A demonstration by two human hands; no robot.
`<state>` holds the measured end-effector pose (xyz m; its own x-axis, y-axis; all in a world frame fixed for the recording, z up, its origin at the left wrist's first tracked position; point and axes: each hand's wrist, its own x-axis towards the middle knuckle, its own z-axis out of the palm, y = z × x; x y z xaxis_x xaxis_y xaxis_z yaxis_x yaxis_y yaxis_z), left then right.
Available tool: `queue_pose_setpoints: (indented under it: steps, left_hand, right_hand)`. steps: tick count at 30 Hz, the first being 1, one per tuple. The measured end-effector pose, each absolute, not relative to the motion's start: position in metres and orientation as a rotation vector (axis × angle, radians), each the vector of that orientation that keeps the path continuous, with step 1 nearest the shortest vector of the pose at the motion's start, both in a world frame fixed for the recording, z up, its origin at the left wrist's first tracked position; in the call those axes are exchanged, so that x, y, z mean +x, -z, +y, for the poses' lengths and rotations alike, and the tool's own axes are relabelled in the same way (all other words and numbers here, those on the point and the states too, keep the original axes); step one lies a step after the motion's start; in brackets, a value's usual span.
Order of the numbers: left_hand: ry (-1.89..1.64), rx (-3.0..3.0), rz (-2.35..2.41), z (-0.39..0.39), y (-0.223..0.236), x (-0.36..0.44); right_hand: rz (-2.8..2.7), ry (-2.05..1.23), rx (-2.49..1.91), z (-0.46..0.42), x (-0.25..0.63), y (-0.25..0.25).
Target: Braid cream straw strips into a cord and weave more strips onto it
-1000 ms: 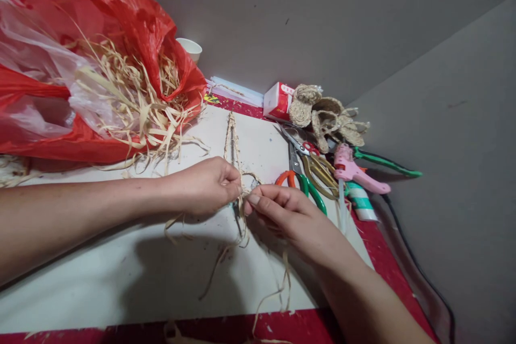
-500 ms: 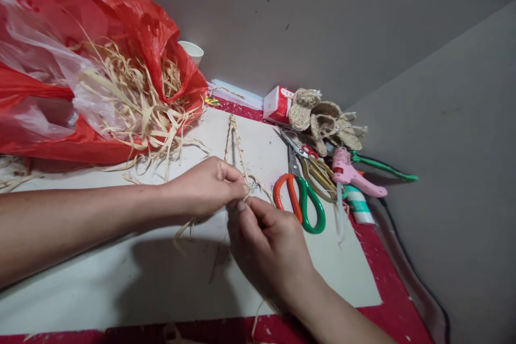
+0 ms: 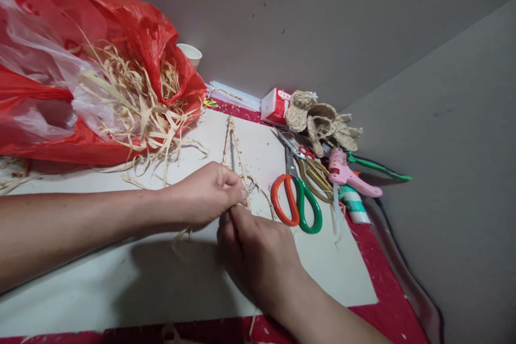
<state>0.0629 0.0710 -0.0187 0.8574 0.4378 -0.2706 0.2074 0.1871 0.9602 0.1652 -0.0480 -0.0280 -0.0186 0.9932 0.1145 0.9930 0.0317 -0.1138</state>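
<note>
A thin twisted raffia cord runs from a fixed point near the back of the white board down to my hands. My left hand is closed, with thumb and forefinger pinching the cord. Just below it, my right hand is closed too, its knuckles turned up and its fingertips mostly hidden; it works at the strands beside the left fingertips. Another length of cord trails off to the right towards the scissors. Loose raffia ends stick out under my left wrist.
A red plastic bag spilling raffia strips lies at left. On the right are orange-and-green-handled scissors, more scissors, a pink glue gun, green-handled pliers and woven raffia pieces beside a red-and-white box.
My right hand has rolled over and shifted slightly left, so its thumb is now hidden. My left hand keeps its pinch almost in place. The whole view has shifted slightly.
</note>
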Motion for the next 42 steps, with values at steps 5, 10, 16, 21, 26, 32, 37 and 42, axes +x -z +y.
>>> queue_pose_setpoints:
  steps: [5, 10, 16, 21, 26, 32, 37, 42]
  left_hand:
    - [-0.169, 1.518, 0.537, 0.074, 0.016, 0.062]
    - [-0.153, 1.51, 0.501, 0.077, 0.014, 0.061]
    - [-0.145, 1.452, 0.501, 0.076, 0.014, 0.061]
    - [-0.144, 1.459, 0.481, 0.076, 0.016, 0.06]
    - [-0.14, 1.477, 0.483, 0.077, 0.02, 0.061]
    - [-0.154, 1.426, 0.483, 0.076, 0.017, 0.061]
    - [-0.141, 1.338, 0.305, 0.075, 0.019, 0.063]
    - [-0.159, 1.476, 0.386, 0.077, 0.024, 0.063]
  right_hand:
    - [-2.415, -0.123, -1.932, -0.054, 0.151, 0.024]
    - [-2.608, -0.461, -1.439, -0.067, 0.144, 0.004]
    - [-1.252, -0.422, -1.799, -0.058, 0.189, -0.02]
    - [-1.069, -0.8, -1.703, -0.029, 0.201, 0.0]
    - [-1.159, -0.84, -1.702, -0.023, 0.198, 0.012]
    - [-0.77, -1.018, -1.587, -0.019, 0.209, 0.015]
    - [-0.766, -1.469, -1.449, -0.022, 0.2, 0.005]
    - [-0.789, -1.67, -1.356, -0.024, 0.197, 0.002]
